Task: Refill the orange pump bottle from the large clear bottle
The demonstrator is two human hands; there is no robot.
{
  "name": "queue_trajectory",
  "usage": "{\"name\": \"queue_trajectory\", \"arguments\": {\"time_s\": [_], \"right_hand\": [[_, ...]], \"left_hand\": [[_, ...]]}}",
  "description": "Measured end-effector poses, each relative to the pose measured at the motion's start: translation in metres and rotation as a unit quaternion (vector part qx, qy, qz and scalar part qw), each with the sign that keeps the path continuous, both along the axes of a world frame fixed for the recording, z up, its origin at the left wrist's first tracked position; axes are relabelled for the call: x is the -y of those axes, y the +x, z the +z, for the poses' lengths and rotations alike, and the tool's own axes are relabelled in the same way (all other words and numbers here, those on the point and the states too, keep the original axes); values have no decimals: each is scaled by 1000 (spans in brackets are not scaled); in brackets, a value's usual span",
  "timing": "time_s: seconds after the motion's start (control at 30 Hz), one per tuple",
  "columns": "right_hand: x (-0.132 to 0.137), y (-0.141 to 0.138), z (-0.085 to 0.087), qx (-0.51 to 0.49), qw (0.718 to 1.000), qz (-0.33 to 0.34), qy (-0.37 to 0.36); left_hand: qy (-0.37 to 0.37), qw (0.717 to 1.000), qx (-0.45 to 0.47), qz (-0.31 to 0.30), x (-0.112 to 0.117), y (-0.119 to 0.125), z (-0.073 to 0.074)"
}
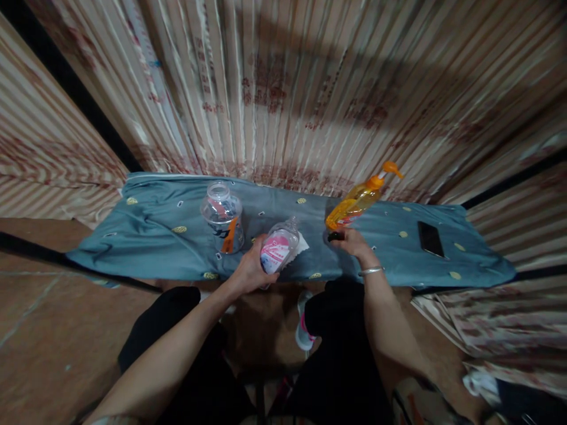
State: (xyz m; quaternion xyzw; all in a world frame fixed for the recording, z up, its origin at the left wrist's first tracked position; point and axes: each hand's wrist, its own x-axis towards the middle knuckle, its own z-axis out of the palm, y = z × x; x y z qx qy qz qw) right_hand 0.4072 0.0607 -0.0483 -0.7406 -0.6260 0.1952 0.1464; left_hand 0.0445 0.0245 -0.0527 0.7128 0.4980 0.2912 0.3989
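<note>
My left hand [256, 267] is wrapped round a clear plastic bottle [279, 248] with a pink and white label. The bottle tilts away from me, its narrow neck uncapped. Under it a white piece of paper [302, 245] lies on the cloth. My right hand [353, 243] is closed on a small dark object [335, 236], too blurred to name, held just above the cloth. Just beyond that hand is a pump bottle [357, 202] of orange liquid, with an orange pump head. To the left stands a wide clear plastic jar [225, 221] with an orange and black label, its mouth open.
A blue-green patterned cloth [150, 236] covers the narrow table. Toward the right end lies a dark phone [430, 239]. Pleated curtains [274, 100] hang close behind the table, and dark metal bars [75, 88] slant at the sides. My legs are under the front edge.
</note>
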Motion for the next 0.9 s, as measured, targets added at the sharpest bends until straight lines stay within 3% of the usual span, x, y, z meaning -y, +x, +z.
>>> {"name": "queue_trajectory", "arguments": {"time_s": [0.3,0.43,0.5,0.57,0.63,0.7,0.8,0.9], "right_hand": [[15,1,-13,118,991,-15,-64],[16,-2,-6,112,993,-16,-11],[15,-10,0,32,998,-9,58],[15,-26,6,-115,989,41,77],[18,-49,13,-274,952,136,19],[22,-75,20,-371,901,216,-59],[30,-112,27,-423,863,259,-99],[38,-142,25,-427,867,241,-88]], "left_hand": [[10,1000,12,-17,4,7,-5],[3,999,32,-16,6,11,-1],[-1,999,48,-18,8,12,3],[0,998,57,-15,9,14,5],[8,998,62,-11,9,15,6],[25,997,69,-4,8,16,6],[54,995,87,10,5,17,3],[65,993,95,18,3,17,0]]}}
